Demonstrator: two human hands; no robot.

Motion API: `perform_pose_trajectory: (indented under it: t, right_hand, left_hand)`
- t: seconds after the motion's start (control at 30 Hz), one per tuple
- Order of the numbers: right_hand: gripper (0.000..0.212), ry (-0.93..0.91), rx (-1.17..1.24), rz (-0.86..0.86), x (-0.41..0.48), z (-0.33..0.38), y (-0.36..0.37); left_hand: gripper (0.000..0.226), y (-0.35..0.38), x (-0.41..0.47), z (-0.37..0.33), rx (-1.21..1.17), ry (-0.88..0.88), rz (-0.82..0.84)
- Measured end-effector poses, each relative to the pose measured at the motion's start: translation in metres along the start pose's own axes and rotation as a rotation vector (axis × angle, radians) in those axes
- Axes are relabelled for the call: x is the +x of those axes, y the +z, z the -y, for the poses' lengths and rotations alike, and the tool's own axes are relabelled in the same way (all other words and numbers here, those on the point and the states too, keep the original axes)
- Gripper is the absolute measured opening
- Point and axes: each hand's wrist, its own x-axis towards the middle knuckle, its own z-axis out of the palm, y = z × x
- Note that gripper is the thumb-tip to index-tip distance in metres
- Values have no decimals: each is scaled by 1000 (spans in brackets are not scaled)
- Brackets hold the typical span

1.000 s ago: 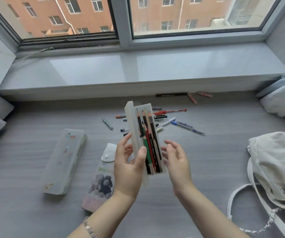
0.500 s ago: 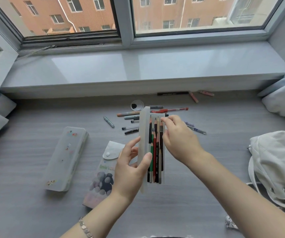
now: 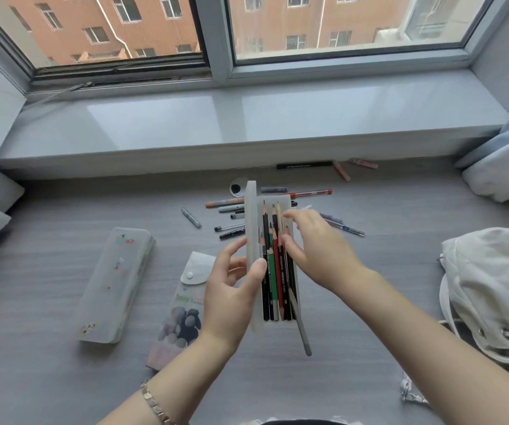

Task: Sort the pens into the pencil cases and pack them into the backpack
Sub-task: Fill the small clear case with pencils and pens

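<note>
Translucent plastic pencil case (image 3: 251, 228), lid swung open, gripped upright above the grey table (image 3: 47, 378) by left hand (image 3: 231, 289): thumb curled over the front edge, other fingers (image 3: 231, 251) behind the back wall. Just right of that thumb, inside the case: bundle of pencils (image 3: 276, 271), black, green and red, tips up.

Right hand (image 3: 317, 250) motion-blurred. Fingertips at the pencil tips, thumb against the shafts, all loosely curved. Pinching one or merely pressing: cannot tell.

One grey stick (image 3: 304, 338), pen or pencil, slanting out past the case's lower end, below both thumbs.

Beyond the fingertips: loose pens (image 3: 224, 203) on the table, unsorted. Left of the left hand: closed frosted case (image 3: 115, 286) and snap-flap pouch (image 3: 182, 302). Well right of the right hand: white backpack (image 3: 492, 286).

Risks, judged:
- Grey stick dropping clear. Cause: near-vertical hold, nothing visibly under it.
- Rest of bundle sliding after it. Cause: right thumb lifted before tilting the case flat.
- Lid jamming on closing. Cause: uneven tip heights.
- Case twisting in the grip. Cause: single thumb in front on slick plastic, sideways push from right fingers.
</note>
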Motion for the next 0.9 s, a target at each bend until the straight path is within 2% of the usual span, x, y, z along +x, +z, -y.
perform_pose_trajectory:
  t: [0.13,0.2,0.27,0.33,0.37,0.43,0.5,0.7,0.8,0.9]
  right_hand:
    - [49,337,610,-43,-11,-9,11]
    - [55,520,662,59,-26,-21,29]
    - [59,630,687,265,-46,-28,48]
    - [41,700,817,357,-61,-32,62]
    - [32,709,873,340,-66,-34,67]
    - [16,665,869,256,-72,-41,76]
    - [3,549,698,248,-76,-50,77]
    - [34,-171,-35,623,-83,-52,69]
    - [26,-279,-204,663,-80,-43,79]
    - [23,-234,-252,622,-74,-44,85]
  left_hand:
    - [23,2,6,-3,11,-45,-32]
    - [21,0,10,0,32,-75,-52]
    - [24,-1,13,2,63,-98,-55]
    - [29,0,16,9,89,-118,-52]
    - [31,0,17,12,99,-125,-56]
    - [32,-1,18,19,112,-130,-67]
    - [32,-3,18,25,126,-123,-77]
    - [30,-11,17,33,133,-106,-104]
    - [30,-15,15,35,112,-95,-106]
    - [31,-19,14,33,110,-77,-127]
